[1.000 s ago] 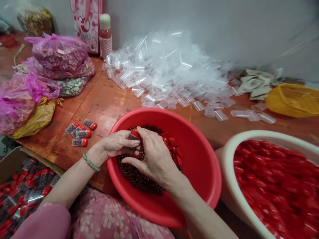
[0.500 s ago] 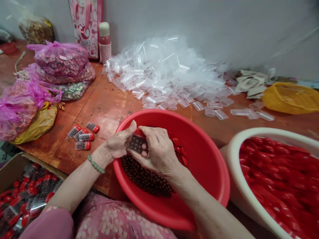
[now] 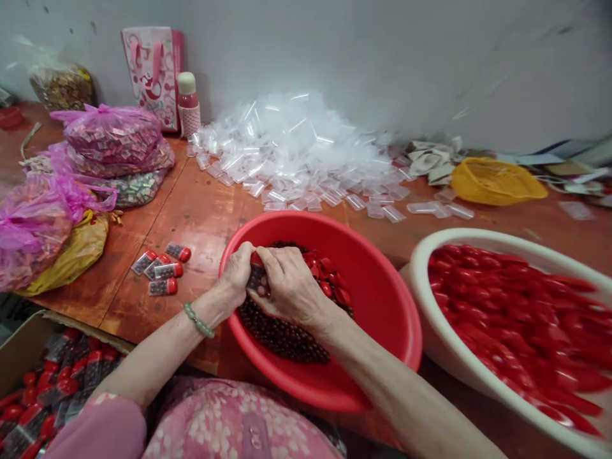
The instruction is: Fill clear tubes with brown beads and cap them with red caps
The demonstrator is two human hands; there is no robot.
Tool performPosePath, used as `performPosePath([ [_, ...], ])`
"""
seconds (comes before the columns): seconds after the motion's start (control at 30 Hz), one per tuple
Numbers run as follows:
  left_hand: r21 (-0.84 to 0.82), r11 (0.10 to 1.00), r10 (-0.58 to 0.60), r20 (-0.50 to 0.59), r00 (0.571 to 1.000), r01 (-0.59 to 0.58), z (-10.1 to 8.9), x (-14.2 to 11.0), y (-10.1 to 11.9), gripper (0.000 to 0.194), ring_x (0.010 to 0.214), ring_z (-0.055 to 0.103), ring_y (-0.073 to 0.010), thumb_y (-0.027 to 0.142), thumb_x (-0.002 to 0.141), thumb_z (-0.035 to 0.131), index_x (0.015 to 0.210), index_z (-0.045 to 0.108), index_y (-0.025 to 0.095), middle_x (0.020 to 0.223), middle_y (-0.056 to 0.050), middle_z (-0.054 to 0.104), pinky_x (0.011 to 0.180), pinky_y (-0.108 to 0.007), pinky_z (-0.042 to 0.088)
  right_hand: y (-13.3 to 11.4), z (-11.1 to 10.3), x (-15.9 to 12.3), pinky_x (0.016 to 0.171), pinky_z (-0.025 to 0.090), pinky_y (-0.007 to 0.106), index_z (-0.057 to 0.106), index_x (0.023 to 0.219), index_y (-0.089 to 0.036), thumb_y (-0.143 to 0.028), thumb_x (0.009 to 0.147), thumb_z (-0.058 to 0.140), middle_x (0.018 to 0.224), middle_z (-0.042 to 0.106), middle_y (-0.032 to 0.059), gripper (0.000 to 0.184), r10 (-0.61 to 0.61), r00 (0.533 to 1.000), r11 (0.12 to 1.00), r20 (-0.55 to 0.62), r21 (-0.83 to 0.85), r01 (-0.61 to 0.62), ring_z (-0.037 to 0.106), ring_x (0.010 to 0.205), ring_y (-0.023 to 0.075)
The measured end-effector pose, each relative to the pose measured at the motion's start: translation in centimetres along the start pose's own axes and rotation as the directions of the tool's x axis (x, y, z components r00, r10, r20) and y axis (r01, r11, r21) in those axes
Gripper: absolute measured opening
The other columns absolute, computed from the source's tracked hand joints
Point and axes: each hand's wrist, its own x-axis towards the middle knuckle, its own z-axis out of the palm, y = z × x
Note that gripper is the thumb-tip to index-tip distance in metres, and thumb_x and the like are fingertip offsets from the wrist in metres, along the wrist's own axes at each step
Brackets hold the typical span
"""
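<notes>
Both my hands meet over the left side of a red basin (image 3: 399, 299). Between them is a small clear container (image 3: 256, 274) of dark balls with a red cap on top. My left hand (image 3: 234, 275) grips its left side, thumb up by the cap. My right hand (image 3: 294, 287) is wrapped round the other side, fingers at the cap, covering much of the container. Below lie loose dark brown balls (image 3: 287, 338) and several red caps (image 3: 332, 277) in the basin. Several filled, red-capped containers (image 3: 165, 270) rest on the table to the left.
A white tub (image 3: 421, 306) of red caps stands at right. Clear empty containers (image 3: 291, 146) are heaped by the wall. Tied plastic bags (image 3: 115, 140), a flask (image 3: 189, 105) and a gift bag (image 3: 153, 76) stand back left; a yellow basket (image 3: 497, 182) lies back right. A cardboard box (image 3: 23, 344) holds filled containers.
My hands have closed tighter over the container and its cap, so less of it shows. The container has turned more edge-on. My view has shifted slightly up and to the right.
</notes>
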Motion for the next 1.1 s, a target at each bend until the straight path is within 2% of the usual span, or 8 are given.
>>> performPosePath([
  [0.2,0.033,0.991,0.129,-0.034,0.991,-0.128,-0.9,-2.1,0.3,0.02,0.042,0.044,-0.0058,0.026,0.082,0.043,0.064,0.048,0.017,0.051,0.006,0.051,0.043,-0.016,0.036,-1.9,-1.6,0.3,0.085,0.044,0.047,0.041,0.128,-0.004,-0.025,0.082,0.052,0.111,0.061,0.0216,0.051,0.015,0.997,0.998,0.079,0.057,-0.019,0.056,0.1,0.0309],
  [0.33,0.257,0.961,0.057,0.179,0.982,-0.103,-7.0,-7.4,2.5,0.032,0.046,0.053,-0.0137,0.044,0.081,0.051,0.093,0.06,0.016,0.056,0.001,0.059,0.048,-0.024,0.042,-1.3,-3.1,-0.8,0.094,0.045,0.043,0.031,0.142,-0.009,-0.024,0.087,0.055,0.136,0.049,0.0216,0.062,-0.024,0.969,0.964,0.245,0.263,-0.042,0.048,0.122,0.0285],
  [0.47,0.495,0.868,0.038,-0.026,0.999,-0.02,-13.2,-11.9,4.0,0.04,0.048,0.052,-0.0143,0.053,0.081,0.051,0.087,0.063,0.015,0.055,-0.001,0.059,0.047,-0.024,0.039,1.9,-3.3,-2.2,0.091,0.048,0.042,0.056,0.12,-0.011,-0.023,0.09,0.055,0.118,0.059,0.0184,0.033,0.17,0.83,0.95,0.532,0.134,-0.281,0.059,0.108,0.0269],
  [0.57,0.56,0.827,0.097,-0.063,0.993,-0.045,-13.9,-12.1,3.5,0.045,0.052,0.054,-0.0166,0.056,0.084,0.043,0.083,0.063,0.016,0.056,-0.003,0.059,0.051,-0.027,0.042,3.3,-2.9,-2.2,0.084,0.05,0.036,0.063,0.107,-0.013,-0.023,0.093,0.051,0.103,0.064,0.0126,0.021,0.242,0.718,0.937,0.653,0.036,-0.348,0.064,0.095,0.0226],
  [0.67,0.773,0.617,0.258,-0.02,0.966,-0.149,-13.1,-10.1,2.9,0.042,0.065,0.061,-0.0213,0.05,0.087,0.039,0.085,0.066,0.018,0.068,-0.005,0.066,0.064,-0.033,0.049,3.1,-2.7,-1.8,0.079,0.05,0.032,0.064,0.104,-0.014,-0.023,0.092,0.053,0.099,0.066,0.0095,0.018,0.23,0.699,0.94,0.677,0.031,-0.34,0.066,0.091,0.021],
  [0.83,0.966,-0.202,0.649,0.257,0.716,-0.164,-12.7,-4.9,4.0,0.031,0.105,0.058,-0.0332,0.034,0.087,0.044,0.1,0.065,0.015,0.108,-0.015,0.067,0.095,-0.05,0.043,3.4,-2.5,-2.0,0.081,0.05,0.036,0.064,0.102,-0.013,-0.02,0.091,0.053,0.101,0.066,0.0112,0.017,0.278,0.666,0.937,0.692,-0.041,-0.348,0.066,0.092,0.0235],
  [0.93,0.904,-0.305,0.599,0.427,0.678,-0.3,-10.4,0.3,5.4,0.029,0.107,0.057,-0.0263,0.027,0.092,0.04,0.106,0.062,0.014,0.112,-0.014,0.064,0.098,-0.042,0.045,4.2,-2.1,-2.4,0.086,0.048,0.04,0.063,0.108,-0.011,-0.017,0.091,0.05,0.107,0.064,0.0146,0.023,0.367,0.597,0.916,0.713,-0.166,-0.365,0.063,0.098,0.0273],
  [1.1,0.867,-0.327,0.449,0.493,0.745,-0.376,-2.7,13.2,7.6,0.029,0.115,0.054,-0.0216,0.023,0.093,0.042,0.113,0.059,0.012,0.123,-0.014,0.059,0.102,-0.033,0.042,5.6,-1.6,-3.0,0.089,0.048,0.05,0.055,0.13,-0.01,-0.018,0.087,0.056,0.129,0.056,0.0212,0.044,0.519,0.511,0.852,0.686,-0.367,-0.373,0.055,0.114,0.0366],
])
